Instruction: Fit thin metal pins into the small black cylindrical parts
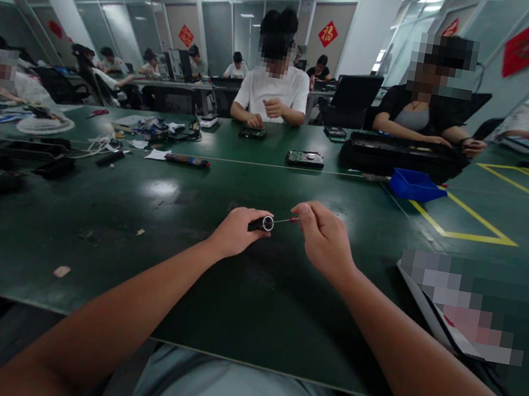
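Above the near half of the green table, my left hand [234, 232] is closed around a black cylindrical device [260, 224]. Its round end has a silver rim and faces to the right and toward me. My right hand [326, 235] pinches a thin screwdriver [292, 220] with a red handle part showing; most of the handle is hidden by the fingers. The slim metal shaft points left, and its tip reaches the rim of the cylinder's end. Whether the tip sits in a screw is too small to tell.
Across the green table [177, 204], a person works on a small circuit-board device [253, 132]. A hard drive [305, 158], a blue scoop-shaped tray [416, 185] and a long black case [403, 157] lie farther off. Cables [164, 130] and parts clutter the left; a partly blurred flat item [423, 299] lies right.
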Available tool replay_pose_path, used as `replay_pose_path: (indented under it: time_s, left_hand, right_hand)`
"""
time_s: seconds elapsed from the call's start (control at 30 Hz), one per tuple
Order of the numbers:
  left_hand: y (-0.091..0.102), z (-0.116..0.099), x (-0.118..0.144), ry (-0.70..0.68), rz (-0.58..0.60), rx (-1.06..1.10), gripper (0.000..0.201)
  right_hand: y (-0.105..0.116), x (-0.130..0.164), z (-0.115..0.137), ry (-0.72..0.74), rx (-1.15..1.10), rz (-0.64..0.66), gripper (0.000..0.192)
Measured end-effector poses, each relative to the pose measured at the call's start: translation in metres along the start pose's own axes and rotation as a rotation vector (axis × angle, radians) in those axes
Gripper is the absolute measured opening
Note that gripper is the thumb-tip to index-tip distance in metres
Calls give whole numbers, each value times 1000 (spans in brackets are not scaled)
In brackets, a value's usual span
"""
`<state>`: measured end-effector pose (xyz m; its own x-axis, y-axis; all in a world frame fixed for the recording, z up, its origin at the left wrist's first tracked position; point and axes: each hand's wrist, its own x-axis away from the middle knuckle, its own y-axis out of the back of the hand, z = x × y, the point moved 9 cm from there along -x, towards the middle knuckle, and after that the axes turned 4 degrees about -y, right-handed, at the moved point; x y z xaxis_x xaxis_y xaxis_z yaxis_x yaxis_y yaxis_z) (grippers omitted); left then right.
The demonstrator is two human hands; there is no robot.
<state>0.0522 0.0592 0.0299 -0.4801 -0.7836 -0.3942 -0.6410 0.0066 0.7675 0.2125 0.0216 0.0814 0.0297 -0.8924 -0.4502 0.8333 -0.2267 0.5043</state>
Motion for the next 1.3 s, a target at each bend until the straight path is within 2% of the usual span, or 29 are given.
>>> replay_pose_path:
  time_s: [0.27,0.43,0.6,0.87,1.0,1.07,1.17,1.3]
  left_hand:
    - [4,4,0,28,-33,8,38]
    - [1,2,0,6,-14,0,39]
    - [3,3,0,14,-25,0,38]
    - [3,1,0,-10,-21,-24,37]
    - [9,-6,-1,-88,-40,-86,37]
    - [8,-6,-2,-118,-11,-130,37]
    - [4,0,-4,-101,48,-179,38]
    - [4,6,-5,-71,53,-178,40]
  right_hand:
    - [0,-2,-4,13,-29,-14,22]
    - [0,-1,-4,-8,25,-15,28]
    - [1,-1,-9,-25,-95,-73,19]
    - [-6,-7,-27,-162,-371,-68,23]
    - [-10,-11,-52,-294,-595,-105,24]
    - [-18,-13,-68,-389,-685,-53,23]
    - [-27,-15,-82,-475,-712,44,25]
    - [-18,-15,-84,-460,-624,-55,25]
